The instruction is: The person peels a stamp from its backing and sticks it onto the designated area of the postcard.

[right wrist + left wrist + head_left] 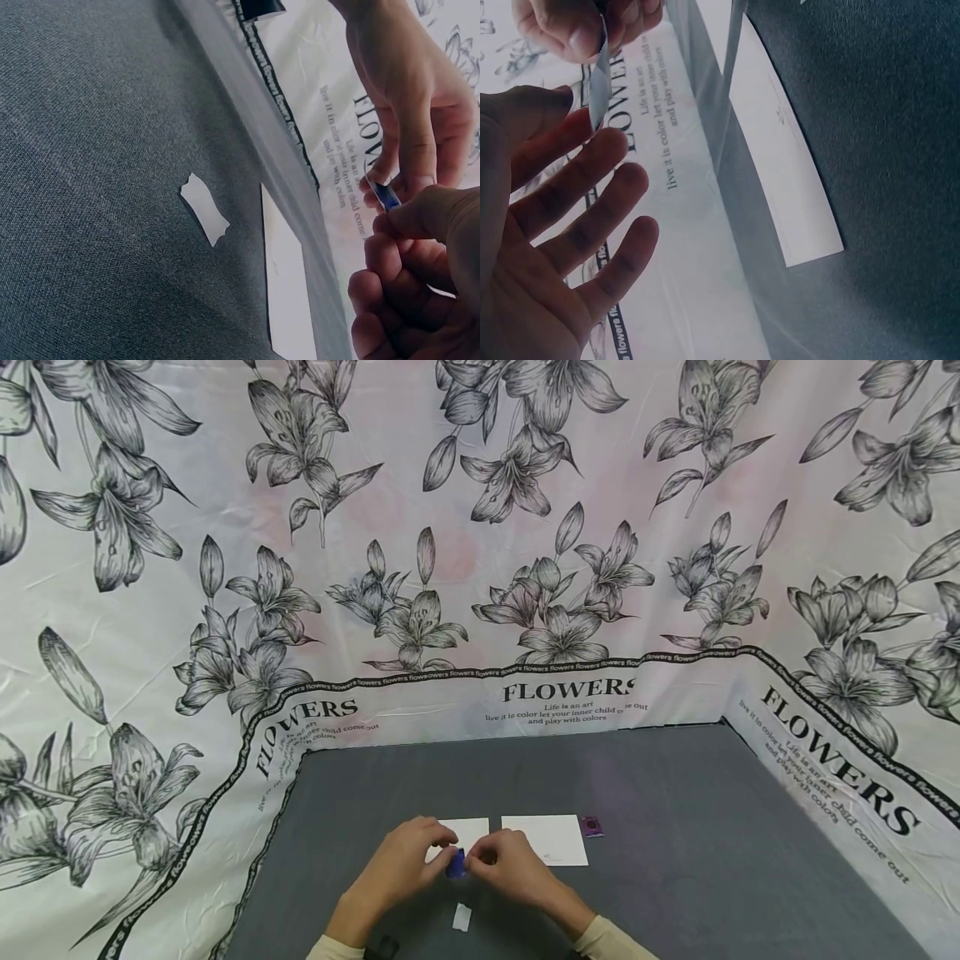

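Note:
A small blue packet (pixel 456 863) is between my two hands, above the grey table. My right hand (pixel 513 866) pinches one end of it between thumb and index finger. My left hand (pixel 407 857) is close on the other side, its thumb and index finger at the packet's edge. In the left wrist view the packet's pale face (pixel 598 94) shows edge-on, and the left fingers are spread and mostly straight, with the thumb apart from it. In the right wrist view a blue strip (pixel 386 196) shows between the hands; fingers hide the rest.
Two white cards lie side by side: the left card (pixel 468 831), partly behind my hands, and the right card (pixel 545 841). A small purple packet (pixel 592 827) lies at the right card's edge. A white scrap (pixel 462 917) lies nearer me. Flower-printed cloth (pixel 570 702) surrounds the table (pixel 675 843).

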Demonstrator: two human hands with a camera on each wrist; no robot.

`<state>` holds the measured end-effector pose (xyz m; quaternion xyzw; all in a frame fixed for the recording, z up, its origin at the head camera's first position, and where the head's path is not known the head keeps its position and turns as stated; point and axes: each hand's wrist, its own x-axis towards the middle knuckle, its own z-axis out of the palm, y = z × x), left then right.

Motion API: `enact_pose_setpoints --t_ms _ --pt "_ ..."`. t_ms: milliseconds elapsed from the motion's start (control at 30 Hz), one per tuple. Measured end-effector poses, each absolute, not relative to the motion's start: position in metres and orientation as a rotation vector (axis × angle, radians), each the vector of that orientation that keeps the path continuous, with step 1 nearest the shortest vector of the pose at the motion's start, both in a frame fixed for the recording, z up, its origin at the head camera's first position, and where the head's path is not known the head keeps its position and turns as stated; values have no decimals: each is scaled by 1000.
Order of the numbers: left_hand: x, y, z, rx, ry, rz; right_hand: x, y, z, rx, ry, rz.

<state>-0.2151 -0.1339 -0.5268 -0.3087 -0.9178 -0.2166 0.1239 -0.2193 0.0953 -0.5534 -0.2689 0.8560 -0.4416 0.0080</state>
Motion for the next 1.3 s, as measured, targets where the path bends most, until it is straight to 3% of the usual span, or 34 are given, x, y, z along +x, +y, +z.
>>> enact_pose_setpoints --t_ms 467,1000,1300 --pt "-217 -134 -525 -935 -2724 -791 -216 92 -547 -872 2692 -1385" --pt "-212 -132 -522 -763 -2621 -892 -211 90 -555 -792 2683 -1506" --pt "-215 -132 -525 -833 -2567 -1088 -209 87 -556 -710 2751 -1584"
